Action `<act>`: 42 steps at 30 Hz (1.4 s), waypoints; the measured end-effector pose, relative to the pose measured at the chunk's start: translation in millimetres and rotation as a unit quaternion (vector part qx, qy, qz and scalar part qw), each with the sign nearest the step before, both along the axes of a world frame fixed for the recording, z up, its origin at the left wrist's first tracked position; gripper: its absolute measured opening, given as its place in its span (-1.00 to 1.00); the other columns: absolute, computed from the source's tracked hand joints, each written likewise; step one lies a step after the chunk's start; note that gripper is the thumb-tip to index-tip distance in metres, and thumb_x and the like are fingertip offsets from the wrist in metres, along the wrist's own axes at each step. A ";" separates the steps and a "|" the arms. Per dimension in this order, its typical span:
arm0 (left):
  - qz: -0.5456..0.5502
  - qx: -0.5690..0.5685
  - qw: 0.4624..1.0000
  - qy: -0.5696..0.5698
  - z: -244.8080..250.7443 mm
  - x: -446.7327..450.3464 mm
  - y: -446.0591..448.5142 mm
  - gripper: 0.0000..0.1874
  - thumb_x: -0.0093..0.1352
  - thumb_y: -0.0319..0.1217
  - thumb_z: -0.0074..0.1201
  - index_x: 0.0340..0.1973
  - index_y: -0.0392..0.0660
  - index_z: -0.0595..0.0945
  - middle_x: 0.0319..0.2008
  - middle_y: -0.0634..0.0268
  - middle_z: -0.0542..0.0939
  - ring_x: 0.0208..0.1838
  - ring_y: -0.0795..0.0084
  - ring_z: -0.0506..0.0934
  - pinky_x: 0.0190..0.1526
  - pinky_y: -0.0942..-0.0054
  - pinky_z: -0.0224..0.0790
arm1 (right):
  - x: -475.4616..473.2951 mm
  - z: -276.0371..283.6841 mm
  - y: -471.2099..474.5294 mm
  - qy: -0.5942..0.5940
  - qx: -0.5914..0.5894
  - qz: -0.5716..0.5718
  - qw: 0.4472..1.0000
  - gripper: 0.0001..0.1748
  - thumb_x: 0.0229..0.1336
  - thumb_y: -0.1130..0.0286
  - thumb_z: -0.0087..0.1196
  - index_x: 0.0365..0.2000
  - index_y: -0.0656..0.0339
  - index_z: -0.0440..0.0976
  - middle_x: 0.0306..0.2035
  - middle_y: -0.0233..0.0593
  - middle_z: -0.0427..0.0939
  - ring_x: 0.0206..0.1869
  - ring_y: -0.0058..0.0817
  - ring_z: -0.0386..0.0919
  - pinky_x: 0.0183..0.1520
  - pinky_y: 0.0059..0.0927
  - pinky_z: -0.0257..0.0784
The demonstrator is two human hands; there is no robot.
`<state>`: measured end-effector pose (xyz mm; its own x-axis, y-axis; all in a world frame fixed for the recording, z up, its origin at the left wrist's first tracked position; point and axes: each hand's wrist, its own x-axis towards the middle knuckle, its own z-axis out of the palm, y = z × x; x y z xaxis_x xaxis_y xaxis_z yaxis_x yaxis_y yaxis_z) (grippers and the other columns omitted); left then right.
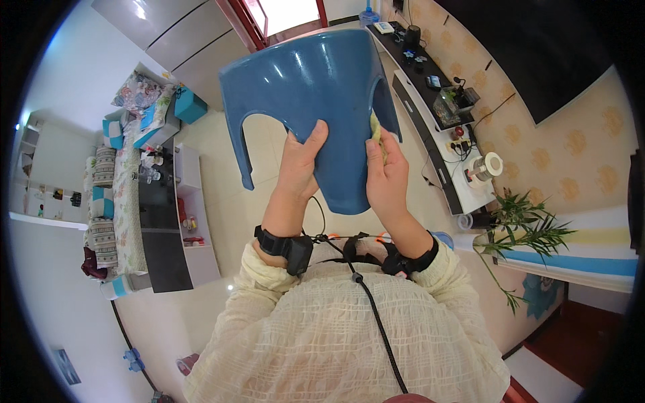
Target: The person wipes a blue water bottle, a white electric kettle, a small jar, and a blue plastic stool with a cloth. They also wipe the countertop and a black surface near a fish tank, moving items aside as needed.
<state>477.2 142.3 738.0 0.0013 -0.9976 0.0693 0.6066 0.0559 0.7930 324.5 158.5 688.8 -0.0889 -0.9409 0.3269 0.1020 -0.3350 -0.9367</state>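
Observation:
A blue plastic stool point(322, 95) is held up in front of me, tilted so that one leg points toward my body. My left hand point(301, 163) grips that leg at its left edge, thumb on the outer face and fingers hidden behind. On the leg's right edge, my right hand point(388, 174) pinches a yellowish cloth point(376, 128) against the plastic. Part of the cloth is hidden by the stool and my fingers. Black straps with small devices sit around both my wrists.
To the left stand a coffee table point(164, 226) with a dark top and a sofa point(126, 201) with cushions. At right runs a low TV cabinet point(428, 111) bearing a small fish tank point(451, 108) and an electric kettle point(486, 166). A leafy plant point(524, 231) leans in nearby. A black cord point(375, 312) hangs down my front.

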 end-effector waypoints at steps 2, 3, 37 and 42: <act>-0.003 0.000 1.000 -0.002 -7.8 8.1 -0.7 -0.46 0.60 -0.28 0.19 0.40 -0.22 0.43 0.24 0.12 0.64 0.20 0.22 0.68 0.22 0.22 0.62 | -10.1 4.6 -0.1 0.101 -0.013 -0.040 0.994 -0.63 0.58 0.39 0.01 0.24 0.35 0.53 0.03 -0.11 0.64 0.06 -0.37 0.62 0.17 -0.46 0.48; -0.008 -0.002 1.000 0.000 -10.4 12.1 -0.7 -0.47 0.60 -0.28 0.19 0.40 -0.23 0.44 0.22 0.12 0.66 0.17 0.23 0.70 0.20 0.23 0.65 | -15.8 8.6 -0.5 0.151 -0.061 -0.045 0.986 -0.63 0.57 0.40 0.02 0.23 0.34 0.54 0.00 -0.04 0.64 0.05 -0.25 0.65 0.17 -0.41 0.50; -0.055 0.041 0.995 0.069 -11.5 14.7 29.1 -0.47 0.56 -0.32 0.22 0.37 -0.24 0.48 0.14 0.08 0.69 0.06 0.26 0.75 0.11 0.28 0.70 | -31.9 64.1 -8.5 0.424 -0.304 -0.099 0.848 -0.44 0.00 0.66 0.21 0.07 0.09 0.71 -0.05 -0.25 0.58 -0.06 -0.14 0.55 0.00 -0.17 0.50; -0.026 0.036 0.996 0.072 -13.6 13.8 32.9 -0.46 0.55 -0.31 0.25 0.37 -0.24 0.48 0.14 0.09 0.69 0.06 0.28 0.74 0.10 0.30 0.70 | -32.1 64.5 10.6 0.390 -0.365 -0.013 0.845 -0.46 0.00 0.68 0.20 0.04 0.12 0.72 -0.06 -0.24 0.59 -0.04 -0.08 0.55 0.05 -0.11 0.50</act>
<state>491.0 175.2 724.4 -0.0463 -0.9989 -0.0001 0.7144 -0.0332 0.6990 292.4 169.1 753.3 0.4043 -0.4641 0.7881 -0.4681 -0.8453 -0.2576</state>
